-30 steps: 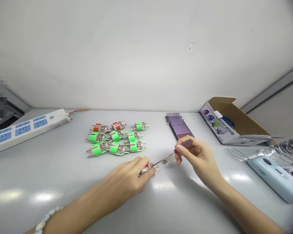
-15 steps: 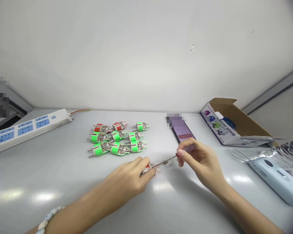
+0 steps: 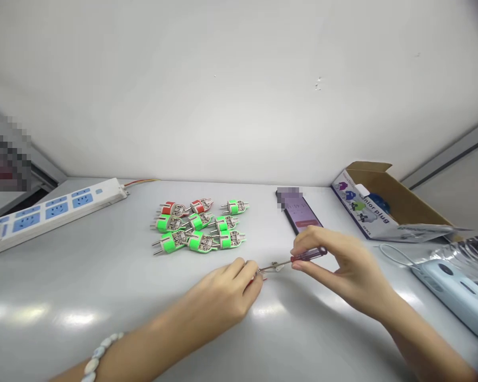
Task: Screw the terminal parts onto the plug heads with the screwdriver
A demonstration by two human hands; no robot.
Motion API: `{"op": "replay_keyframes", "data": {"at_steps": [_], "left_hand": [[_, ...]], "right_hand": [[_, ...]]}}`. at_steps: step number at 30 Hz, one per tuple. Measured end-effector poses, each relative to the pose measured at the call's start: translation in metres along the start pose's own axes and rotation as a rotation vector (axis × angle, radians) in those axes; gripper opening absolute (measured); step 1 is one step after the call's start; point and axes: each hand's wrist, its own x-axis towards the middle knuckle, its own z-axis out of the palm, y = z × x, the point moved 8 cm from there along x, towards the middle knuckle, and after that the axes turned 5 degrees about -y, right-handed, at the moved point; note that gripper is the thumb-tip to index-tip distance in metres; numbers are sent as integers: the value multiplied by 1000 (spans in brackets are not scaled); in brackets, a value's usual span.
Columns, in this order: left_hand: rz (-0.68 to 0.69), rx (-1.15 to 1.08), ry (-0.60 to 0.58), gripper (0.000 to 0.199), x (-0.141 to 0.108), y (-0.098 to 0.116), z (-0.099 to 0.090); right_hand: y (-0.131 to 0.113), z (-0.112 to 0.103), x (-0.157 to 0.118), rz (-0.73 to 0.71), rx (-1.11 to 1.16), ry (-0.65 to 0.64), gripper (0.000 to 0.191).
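Note:
My left hand (image 3: 235, 286) is closed around a red plug (image 3: 251, 281), mostly hidden by the fingers, at the middle of the table. Between thumb and fingers of my right hand (image 3: 334, 265) is a screwdriver with a clear purple handle (image 3: 311, 254). Its thin shaft points left, and the tip reaches the plug at my left fingertips. Small loose parts (image 3: 278, 266), one of them white, lie just under the shaft. Behind my left hand, opened plugs stand in rows: several green plugs (image 3: 201, 242) and two red plugs (image 3: 172, 209), their inner metal parts showing.
A white power strip (image 3: 63, 209) with blue sockets lies at the left. A phone (image 3: 300, 211) rests beyond my right hand. At the right are an open cardboard box (image 3: 368, 212), a light blue device (image 3: 454, 294) with a cord, and clear plastic-wrapped items (image 3: 470, 260).
My left hand now covers more of the red plug, which looks turned. The screwdriver has been lowered to a flatter angle, and its handle shows more in my right hand. The view has shifted slightly.

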Motion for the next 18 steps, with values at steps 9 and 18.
{"op": "replay_keyframes", "data": {"at_steps": [9,18], "left_hand": [[-5,14,-3,26,-1,1,6],[-6,34,51,24,-2,-2,7]], "right_hand": [[-27,12,2,-163,-423,-105,17],[-43,18,3,-262,-628,-243,29]]}}
